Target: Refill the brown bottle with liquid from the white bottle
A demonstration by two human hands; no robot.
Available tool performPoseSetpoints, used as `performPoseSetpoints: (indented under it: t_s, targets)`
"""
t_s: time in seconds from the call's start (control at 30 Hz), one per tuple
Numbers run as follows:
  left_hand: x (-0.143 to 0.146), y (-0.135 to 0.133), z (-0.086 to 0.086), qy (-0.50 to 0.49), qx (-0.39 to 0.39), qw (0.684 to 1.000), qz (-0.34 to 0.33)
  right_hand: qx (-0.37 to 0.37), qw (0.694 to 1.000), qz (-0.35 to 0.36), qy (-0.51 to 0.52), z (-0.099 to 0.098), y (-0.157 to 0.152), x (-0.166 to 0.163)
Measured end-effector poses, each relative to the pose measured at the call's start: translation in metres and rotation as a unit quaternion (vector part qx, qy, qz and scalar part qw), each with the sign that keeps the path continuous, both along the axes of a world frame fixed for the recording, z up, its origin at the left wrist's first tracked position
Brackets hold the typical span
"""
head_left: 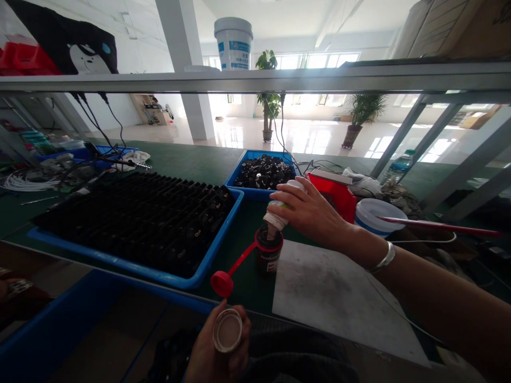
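Note:
My right hand (305, 207) is wrapped round a small white bottle (276, 215), tipped with its mouth down. A brownish stream (272, 232) runs from it into the top of a dark bottle (266, 261), which stands upright on the green bench. The dark bottle has a red rim, and a red cap (222, 284) hangs out from it on a red strap. In my left hand (217, 340), low in front, the fingers close round a round screw cap (227, 331), its hollow side facing up.
At left lies a blue tray (191, 282) with rows of black parts. Behind stands a blue bin (231, 183) of small black pieces. A grey-white board (331, 298) lies right of the dark bottle. Further right are a red bin (345, 199) and a white tub (377, 215). A shelf (159, 82) spans overhead.

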State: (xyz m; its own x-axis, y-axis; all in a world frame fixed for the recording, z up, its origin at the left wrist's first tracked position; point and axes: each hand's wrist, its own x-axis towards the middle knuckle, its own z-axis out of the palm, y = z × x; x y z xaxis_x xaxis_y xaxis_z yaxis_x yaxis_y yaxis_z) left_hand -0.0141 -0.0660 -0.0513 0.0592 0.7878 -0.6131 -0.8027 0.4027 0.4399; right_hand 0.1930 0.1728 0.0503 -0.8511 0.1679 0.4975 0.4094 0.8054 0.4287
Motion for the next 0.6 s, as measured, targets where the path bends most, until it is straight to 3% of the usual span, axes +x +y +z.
performPoseSetpoints:
  t_s: [0.23, 0.6]
  targets:
    - [-0.005, -0.002, -0.012, -0.007, 0.03, 0.999, -0.013, 0.015, 0.999, 0.03, 0.02, 0.0, 0.0, -0.001]
    - [-0.001, -0.002, -0.006, -0.024, 0.016, 1.0, -0.009, 0.042, 0.998, 0.038, 0.004, 0.005, -0.002, -0.002]
